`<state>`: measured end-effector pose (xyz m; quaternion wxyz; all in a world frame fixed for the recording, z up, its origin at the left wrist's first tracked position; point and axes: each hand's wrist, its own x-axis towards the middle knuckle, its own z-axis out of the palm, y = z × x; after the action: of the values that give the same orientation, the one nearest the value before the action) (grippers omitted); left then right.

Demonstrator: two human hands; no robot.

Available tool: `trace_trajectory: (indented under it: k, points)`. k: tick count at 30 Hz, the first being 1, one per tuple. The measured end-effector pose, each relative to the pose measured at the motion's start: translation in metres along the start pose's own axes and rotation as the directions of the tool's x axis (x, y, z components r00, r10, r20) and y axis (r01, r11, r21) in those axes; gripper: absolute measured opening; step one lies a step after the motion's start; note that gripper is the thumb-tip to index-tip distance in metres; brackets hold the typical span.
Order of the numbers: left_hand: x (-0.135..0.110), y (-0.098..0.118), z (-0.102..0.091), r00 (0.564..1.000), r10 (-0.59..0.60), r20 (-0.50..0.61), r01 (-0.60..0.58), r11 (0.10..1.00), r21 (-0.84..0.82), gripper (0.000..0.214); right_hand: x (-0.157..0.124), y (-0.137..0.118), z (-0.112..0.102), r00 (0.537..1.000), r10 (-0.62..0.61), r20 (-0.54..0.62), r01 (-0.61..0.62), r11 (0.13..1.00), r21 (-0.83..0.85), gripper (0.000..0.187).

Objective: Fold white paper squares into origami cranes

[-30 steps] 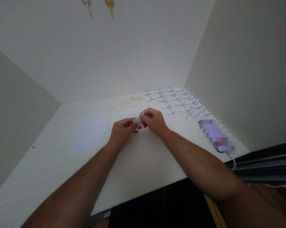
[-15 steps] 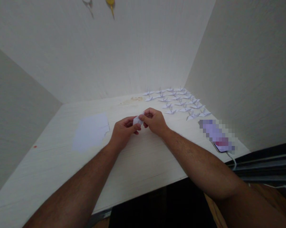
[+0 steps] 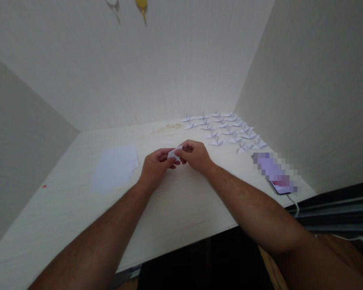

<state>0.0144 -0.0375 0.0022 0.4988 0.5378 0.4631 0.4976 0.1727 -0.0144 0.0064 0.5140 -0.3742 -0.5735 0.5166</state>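
Observation:
A small folded piece of white paper [image 3: 173,153] is held up between my hands over the middle of the table. My left hand [image 3: 156,164] pinches its left side, thumb in front and fingers behind. On the other side my right hand [image 3: 196,155] grips it too, with the thumb pressed on its face. The fingers cover part of the paper, so its full shape is hidden. Beyond my right hand, several white origami cranes [image 3: 216,142] stand in rows at the back right. White paper sheets [image 3: 115,167] lie flat to the left of my left hand.
A phone [image 3: 272,173], its screen blurred out, lies at the table's right edge with a white cable [image 3: 296,207] attached. Walls close in the white table [image 3: 175,217] at the back and both sides. Two hooks, one yellow [image 3: 141,5], hang on the back wall.
The right hand has shifted slightly down, its thumb now nearer the left thumb. The paper's visible outline has changed a little between the fingers. The cranes, sheets and phone have stayed put.

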Motion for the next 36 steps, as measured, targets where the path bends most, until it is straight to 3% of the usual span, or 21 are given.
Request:
trace_trajectory:
  k: [8,13,36]
  points:
    - [0.001,-0.001,0.001,0.998,-0.029,-0.052,0.032,0.998,0.056,0.030,0.001,0.005,0.000,1.000,-0.019,-0.001,0.019,1.000,-0.021,0.024]
    - [0.005,-0.007,-0.003,0.999,-0.006,-0.034,0.006,1.000,-0.010,0.026,0.000,0.003,0.000,1.000,-0.020,0.021,0.020,1.000,-0.009,0.022]
    - [0.004,-0.004,-0.003,0.998,-0.040,-0.038,0.041,0.999,0.024,0.023,-0.002,-0.004,-0.002,1.000,-0.004,-0.023,0.005,0.998,0.062,0.020]
